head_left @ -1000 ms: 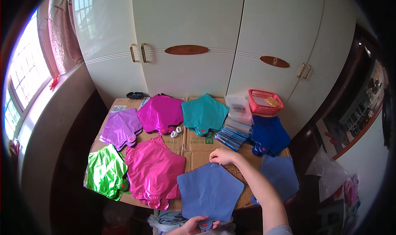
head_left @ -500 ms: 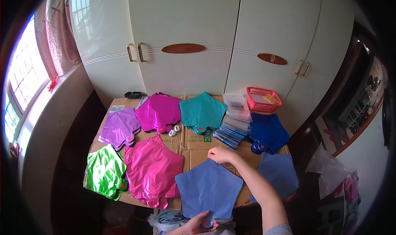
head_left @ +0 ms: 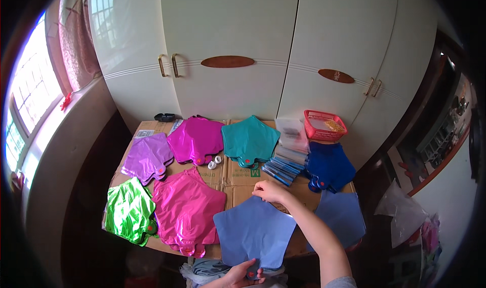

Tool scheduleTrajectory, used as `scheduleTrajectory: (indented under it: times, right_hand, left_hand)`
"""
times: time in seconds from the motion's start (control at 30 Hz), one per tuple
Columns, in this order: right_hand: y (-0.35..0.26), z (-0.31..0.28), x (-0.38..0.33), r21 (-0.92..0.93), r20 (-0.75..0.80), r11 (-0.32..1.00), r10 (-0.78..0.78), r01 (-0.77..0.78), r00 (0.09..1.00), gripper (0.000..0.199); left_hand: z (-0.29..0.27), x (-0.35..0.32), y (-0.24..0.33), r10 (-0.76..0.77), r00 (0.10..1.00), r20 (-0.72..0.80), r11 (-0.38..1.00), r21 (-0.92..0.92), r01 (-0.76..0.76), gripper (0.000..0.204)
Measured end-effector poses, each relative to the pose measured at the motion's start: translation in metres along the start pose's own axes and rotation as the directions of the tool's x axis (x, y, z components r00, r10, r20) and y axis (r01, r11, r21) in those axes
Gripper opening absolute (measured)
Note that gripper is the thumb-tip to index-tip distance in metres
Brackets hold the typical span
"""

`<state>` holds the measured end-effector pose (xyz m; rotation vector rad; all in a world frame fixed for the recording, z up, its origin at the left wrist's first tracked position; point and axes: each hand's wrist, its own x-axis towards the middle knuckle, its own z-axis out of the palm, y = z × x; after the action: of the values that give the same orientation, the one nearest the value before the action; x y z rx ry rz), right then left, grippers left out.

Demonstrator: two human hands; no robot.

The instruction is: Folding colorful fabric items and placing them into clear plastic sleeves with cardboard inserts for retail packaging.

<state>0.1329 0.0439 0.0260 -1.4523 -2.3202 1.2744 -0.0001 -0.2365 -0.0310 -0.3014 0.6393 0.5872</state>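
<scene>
We hold a matte, dusty-blue sheet (head_left: 255,230) shaped like a broad, soft-sided star, spread out nearly flat with only faint creases across its face. Its top corner points away from us, pinched over the cardboard (head_left: 240,191), while its lower part reaches past the near edge toward us. There we grip its small rounded tab (head_left: 253,269), darker and marked with a red spot.

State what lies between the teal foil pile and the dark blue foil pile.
In the head view, a row of overlapping flat packets lies between the teal foil pile and the dark blue foil pile.
</scene>
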Motion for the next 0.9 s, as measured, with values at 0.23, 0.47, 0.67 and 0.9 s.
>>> scheduleTrajectory:
  times: [0.23,0.47,0.67,0.9]
  right_hand:
    - [0.006,-0.009,0.022,-0.324,-0.14,0.939,-0.166,0.113,0.976,0.021]
    - [-0.003,-0.002,0.061,-0.601,-0.289,0.799,-0.207,-0.009,0.935,0.019]
    - [-0.007,-0.007,0.064,-0.658,-0.308,0.753,-0.281,0.01,0.909,0.016]
    - [-0.022,0.02,0.009,-0.584,-0.369,0.792,-0.458,0.182,0.809,0.02]
  left_hand:
    - [0.052,-0.009,0.02,0.132,0.977,-0.166,0.978,0.181,-0.102,0.022]
    - [0.077,0.001,0.05,0.228,0.952,-0.204,0.959,0.217,-0.183,0.023]
    - [0.092,0.001,0.065,0.247,0.938,-0.242,0.958,0.205,-0.2,0.021]
    - [0.079,0.009,0.071,0.205,0.952,-0.227,0.974,0.145,-0.176,0.018]
